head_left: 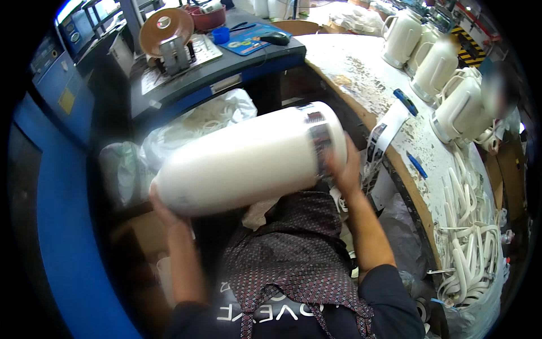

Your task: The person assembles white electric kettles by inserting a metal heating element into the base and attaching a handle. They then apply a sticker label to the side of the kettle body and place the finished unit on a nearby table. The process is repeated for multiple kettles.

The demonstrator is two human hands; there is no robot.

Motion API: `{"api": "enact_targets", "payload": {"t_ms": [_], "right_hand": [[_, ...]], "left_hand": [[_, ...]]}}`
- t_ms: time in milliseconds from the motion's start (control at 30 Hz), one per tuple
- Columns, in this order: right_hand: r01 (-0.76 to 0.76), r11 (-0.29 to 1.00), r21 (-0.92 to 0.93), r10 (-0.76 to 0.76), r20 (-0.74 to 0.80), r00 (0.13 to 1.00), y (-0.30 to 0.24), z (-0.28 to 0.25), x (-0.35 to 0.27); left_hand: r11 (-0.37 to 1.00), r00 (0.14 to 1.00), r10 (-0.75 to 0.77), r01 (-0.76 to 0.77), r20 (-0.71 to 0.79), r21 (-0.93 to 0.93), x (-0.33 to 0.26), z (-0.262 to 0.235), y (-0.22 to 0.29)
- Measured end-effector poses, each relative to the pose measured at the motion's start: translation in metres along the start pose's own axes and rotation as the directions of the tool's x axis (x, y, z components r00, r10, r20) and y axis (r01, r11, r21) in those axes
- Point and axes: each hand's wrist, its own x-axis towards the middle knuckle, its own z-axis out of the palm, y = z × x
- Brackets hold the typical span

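Observation:
A large cream-white thermos jug body (243,155) lies tilted in the air above my lap, its silver-banded end up to the right. No side handle shows on it. My left hand (165,210) supports the narrower lower-left end, fingers mostly hidden beneath. Around the banded end at the right, my right hand (345,165) grips with curled fingers, blurred by motion.
On the curved worn table at right stand several cream jugs with handles (456,110). Nearer lie a heap of loose white handles (466,248), a blue cutter (416,165) and a label strip (387,133). Left are a plastic bag (226,110), a tape dispenser (174,53) and a blue machine (62,237).

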Motion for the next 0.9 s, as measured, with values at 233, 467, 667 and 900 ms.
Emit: {"api": "enact_targets", "payload": {"t_ms": [233, 467, 667, 900], "right_hand": [[0.628, 0.489, -0.606, -0.737, 0.099, 0.669, 0.035, -0.005, 0.012], [0.627, 0.49, -0.606, -0.769, 0.038, 0.638, 0.037, 0.0, 0.012], [-0.393, 0.897, -0.202, 0.352, -0.209, 0.912, 0.042, -0.046, 0.016], [-0.301, 0.829, -0.47, 0.438, 0.213, 0.873, 0.119, -0.07, -0.028]], "left_hand": [[0.997, 0.959, -0.05, 0.065, 0.28, -0.046, -0.009, 0.023, 0.031], [0.975, 0.84, 0.187, -0.222, 0.509, 0.008, 0.014, 0.006, 0.015], [0.778, 0.795, 0.464, -0.577, 0.391, 0.25, -0.033, 0.079, 0.064], [0.596, 0.029, 0.6, -0.683, 0.799, -0.423, -0.128, 0.197, 0.088]]}}
